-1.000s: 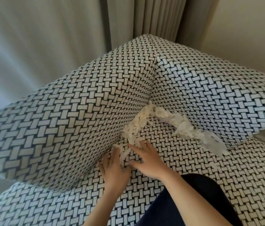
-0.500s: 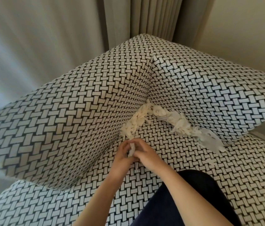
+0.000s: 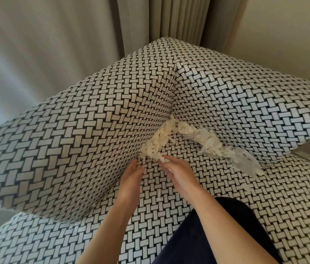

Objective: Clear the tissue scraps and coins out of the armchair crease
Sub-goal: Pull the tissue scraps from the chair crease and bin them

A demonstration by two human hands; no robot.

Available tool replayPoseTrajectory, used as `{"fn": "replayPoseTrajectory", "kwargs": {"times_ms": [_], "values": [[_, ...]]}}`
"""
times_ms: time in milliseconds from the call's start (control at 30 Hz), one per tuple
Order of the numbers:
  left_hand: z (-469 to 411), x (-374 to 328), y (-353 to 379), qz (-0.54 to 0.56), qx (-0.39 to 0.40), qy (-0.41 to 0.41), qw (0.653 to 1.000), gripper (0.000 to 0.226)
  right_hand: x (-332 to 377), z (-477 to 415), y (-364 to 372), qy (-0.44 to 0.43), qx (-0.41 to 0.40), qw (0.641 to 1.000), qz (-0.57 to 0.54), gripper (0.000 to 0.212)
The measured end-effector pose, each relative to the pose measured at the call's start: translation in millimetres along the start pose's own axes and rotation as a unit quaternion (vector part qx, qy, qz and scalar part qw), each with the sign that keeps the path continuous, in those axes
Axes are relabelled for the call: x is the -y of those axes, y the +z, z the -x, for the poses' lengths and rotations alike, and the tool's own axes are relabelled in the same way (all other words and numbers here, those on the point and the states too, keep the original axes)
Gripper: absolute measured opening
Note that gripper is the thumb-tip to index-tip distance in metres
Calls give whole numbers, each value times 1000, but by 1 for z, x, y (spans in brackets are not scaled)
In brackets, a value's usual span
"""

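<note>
Lining the armchair [image 3: 93,130] crease [image 3: 104,204] from back corner rightward: tissue scraps [image 3: 160,138]; upholstery black-and-white basket weave, grey curtains [image 3: 169,16] behind. Fingers straight, left hand [image 3: 131,180] touches the crease; right hand [image 3: 179,174] curls round scraps, palm hidden, translucent piece [image 3: 245,162] at right end unidentifiable, forearms cut off below

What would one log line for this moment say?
armchair crease: tissue scraps packed in | left hand: fingertips at crease | right hand: grips some scraps
</note>
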State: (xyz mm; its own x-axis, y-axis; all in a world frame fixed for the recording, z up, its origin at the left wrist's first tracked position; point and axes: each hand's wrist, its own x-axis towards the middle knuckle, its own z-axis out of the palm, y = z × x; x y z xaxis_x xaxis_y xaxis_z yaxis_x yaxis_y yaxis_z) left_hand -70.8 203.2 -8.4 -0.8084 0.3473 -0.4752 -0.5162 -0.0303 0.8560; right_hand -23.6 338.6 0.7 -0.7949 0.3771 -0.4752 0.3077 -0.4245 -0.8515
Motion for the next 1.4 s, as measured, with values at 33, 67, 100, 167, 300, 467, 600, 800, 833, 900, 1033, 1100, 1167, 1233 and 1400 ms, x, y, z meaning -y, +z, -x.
{"fn": "replayPoseTrajectory", "kwargs": {"times_ms": [33,67,100,167,300,467,600,800,833,900,1033,1100,1167,1233,1400], "values": [[-6,-2,3,11,-3,-9,1000,57,0,0,0,-7,-7,1000,5,34],[-12,-4,6,16,-1,-15,1000,58,1,-1,0,-13,-14,1000,15,35],[-19,-6,10,13,1,-19,1000,59,1,-2,1,-18,-20,999,27,34],[-34,-6,19,-7,8,-19,1000,58,1,-3,2,-32,-24,998,51,28],[-50,-5,34,-12,-6,-54,998,66,1,-11,2,-49,-52,994,85,37],[-65,-2,49,4,-44,-68,997,76,4,-22,0,-22,-72,997,3,42],[-80,11,48,1,-78,-83,993,77,6,-27,-2,-5,-67,993,-93,38],[-73,0,56,-39,-47,-40,997,39,5,-31,1,-1,-55,995,-81,39],[-74,2,56,-40,-39,-31,998,40,5,-32,1,-2,-57,996,-69,41],[-72,3,58,-49,-30,-17,998,44,4,-32,0,-3,-65,996,-52,41],[-71,4,63,-77,-48,7,996,57,2,-33,-3,-6,-89,994,-58,39],[-71,6,67,-113,-100,9,988,63,3,-31,-2,-6,-86,995,-39,44],[-72,9,71,-138,-131,2,982,64,4,-30,0,-9,-86,996,-17,55],[-79,12,74,-143,-111,-19,983,80,5,-31,2,-7,-88,996,-18,56],[-107,22,78,-102,-144,-84,981,90,8,-37,-5,12,-74,995,-72,35]]}}
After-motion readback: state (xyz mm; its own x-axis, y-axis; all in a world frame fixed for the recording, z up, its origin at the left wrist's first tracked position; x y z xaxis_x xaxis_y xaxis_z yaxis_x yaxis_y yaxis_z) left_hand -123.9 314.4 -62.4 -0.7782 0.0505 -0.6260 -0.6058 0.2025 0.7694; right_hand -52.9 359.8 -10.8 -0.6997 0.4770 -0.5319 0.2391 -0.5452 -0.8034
